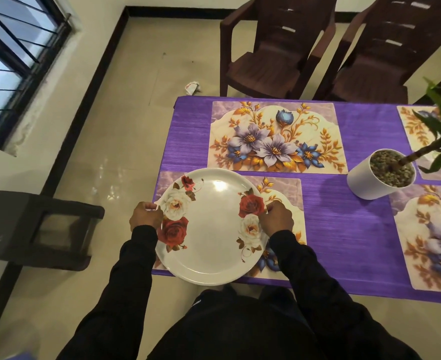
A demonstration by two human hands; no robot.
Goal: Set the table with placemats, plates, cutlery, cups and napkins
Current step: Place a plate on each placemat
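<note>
A single head-worn wide-angle view looks forward and steeply down from above the near edge of the desk, close over the hands, taking in the floor and chairs beyond.

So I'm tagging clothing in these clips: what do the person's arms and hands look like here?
Both arms are covered in long black sleeves that reach the wrists, plain, with no visible pattern or logo. The left hand and right hand are bare: no gloves, and no rings, watch or bracelet can be made out in this view. The lap below is dark too.
</note>
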